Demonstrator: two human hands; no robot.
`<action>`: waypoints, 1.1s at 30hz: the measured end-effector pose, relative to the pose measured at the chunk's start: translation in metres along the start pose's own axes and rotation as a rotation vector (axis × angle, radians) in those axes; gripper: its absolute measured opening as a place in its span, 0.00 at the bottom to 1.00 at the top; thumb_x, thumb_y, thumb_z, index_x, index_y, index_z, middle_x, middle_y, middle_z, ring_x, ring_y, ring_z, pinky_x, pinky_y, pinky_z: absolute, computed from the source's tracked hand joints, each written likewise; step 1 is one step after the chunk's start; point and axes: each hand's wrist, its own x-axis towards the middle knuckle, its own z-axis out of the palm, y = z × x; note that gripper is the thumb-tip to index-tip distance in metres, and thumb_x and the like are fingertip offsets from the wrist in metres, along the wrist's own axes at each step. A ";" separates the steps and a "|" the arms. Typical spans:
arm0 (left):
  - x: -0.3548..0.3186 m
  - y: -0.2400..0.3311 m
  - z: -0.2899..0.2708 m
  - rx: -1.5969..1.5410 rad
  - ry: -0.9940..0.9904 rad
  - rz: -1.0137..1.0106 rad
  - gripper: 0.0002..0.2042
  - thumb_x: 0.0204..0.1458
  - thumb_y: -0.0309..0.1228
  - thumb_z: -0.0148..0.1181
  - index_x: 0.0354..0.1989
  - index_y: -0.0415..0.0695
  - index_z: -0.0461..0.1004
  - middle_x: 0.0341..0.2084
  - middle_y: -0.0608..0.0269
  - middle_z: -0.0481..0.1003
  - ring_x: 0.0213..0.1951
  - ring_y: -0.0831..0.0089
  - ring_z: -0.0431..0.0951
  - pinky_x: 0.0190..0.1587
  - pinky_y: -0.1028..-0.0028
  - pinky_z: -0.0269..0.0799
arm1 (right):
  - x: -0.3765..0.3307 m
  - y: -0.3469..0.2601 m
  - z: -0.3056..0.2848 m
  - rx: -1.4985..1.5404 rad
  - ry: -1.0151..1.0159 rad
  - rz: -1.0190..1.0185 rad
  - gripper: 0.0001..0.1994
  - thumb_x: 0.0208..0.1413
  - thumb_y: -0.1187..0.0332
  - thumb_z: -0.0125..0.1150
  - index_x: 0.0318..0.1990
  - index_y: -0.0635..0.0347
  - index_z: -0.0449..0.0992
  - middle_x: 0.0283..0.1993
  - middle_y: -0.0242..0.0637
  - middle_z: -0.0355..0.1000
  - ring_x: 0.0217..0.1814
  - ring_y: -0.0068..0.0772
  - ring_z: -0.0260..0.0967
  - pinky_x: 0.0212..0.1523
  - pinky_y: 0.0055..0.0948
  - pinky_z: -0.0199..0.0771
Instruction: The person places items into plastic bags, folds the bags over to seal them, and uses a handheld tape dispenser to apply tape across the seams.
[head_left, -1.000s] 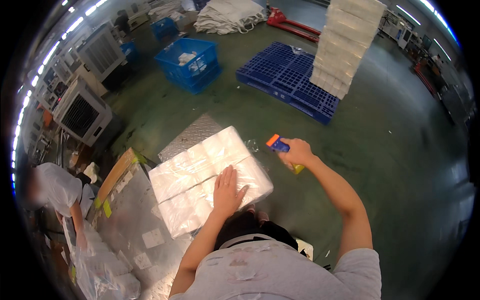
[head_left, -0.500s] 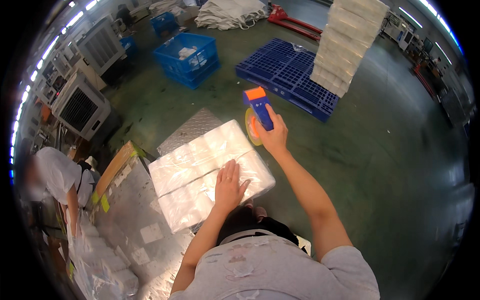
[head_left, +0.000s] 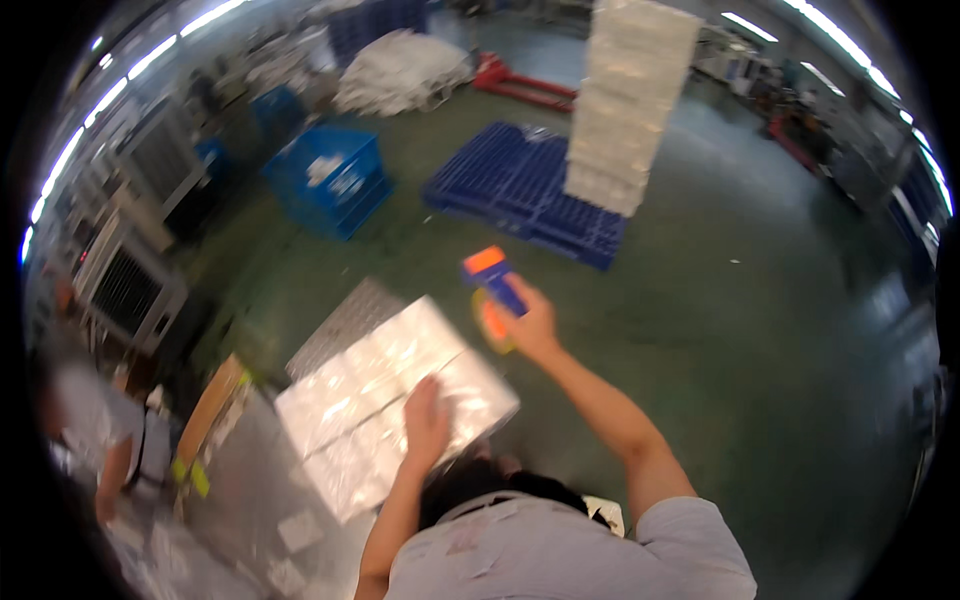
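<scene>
A large white plastic-wrapped bundle (head_left: pixel 380 390) of several packs lies on a metal surface below me. My left hand (head_left: pixel 428 422) rests flat on its near right part. My right hand (head_left: pixel 528 322) is raised beyond the bundle's far right corner and grips an orange and blue tape dispenser (head_left: pixel 492 282). The picture is blurred by motion.
A blue pallet (head_left: pixel 520 190) carries a tall stack of white packs (head_left: pixel 628 100). A blue crate (head_left: pixel 330 180) stands to the left on the green floor. Another person (head_left: pixel 100 440) bends at the left edge. A cardboard piece (head_left: pixel 210 410) lies beside the bundle.
My right hand with the tape dispenser rose from the bundle's far right edge, then came down a little. My left hand stayed pressed on the bundle.
</scene>
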 end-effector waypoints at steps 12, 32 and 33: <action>-0.005 0.026 -0.061 -1.113 -0.024 -0.768 0.26 0.58 0.54 0.36 0.35 0.40 0.70 0.21 0.62 0.73 0.19 0.73 0.72 0.17 0.76 0.64 | -0.057 -0.134 -0.073 0.031 -0.950 -0.571 0.32 0.38 0.63 0.62 0.58 0.44 0.64 0.31 0.38 0.61 0.26 0.38 0.66 0.24 0.33 0.66; -0.054 0.020 -0.068 -0.687 0.283 -0.307 0.16 0.56 0.30 0.47 0.16 0.38 0.69 0.15 0.69 0.70 0.19 0.84 0.68 0.22 0.81 0.62 | -0.078 -0.156 -0.066 0.076 -1.088 -0.550 0.32 0.41 0.60 0.62 0.59 0.45 0.62 0.34 0.42 0.61 0.27 0.42 0.66 0.27 0.35 0.66; -0.054 0.020 -0.077 -0.634 0.294 -0.239 0.17 0.56 0.30 0.46 0.15 0.38 0.68 0.14 0.69 0.69 0.19 0.84 0.67 0.23 0.81 0.62 | -0.074 -0.163 -0.070 0.067 -1.113 -0.571 0.32 0.41 0.60 0.62 0.59 0.45 0.62 0.34 0.43 0.61 0.28 0.42 0.66 0.27 0.35 0.67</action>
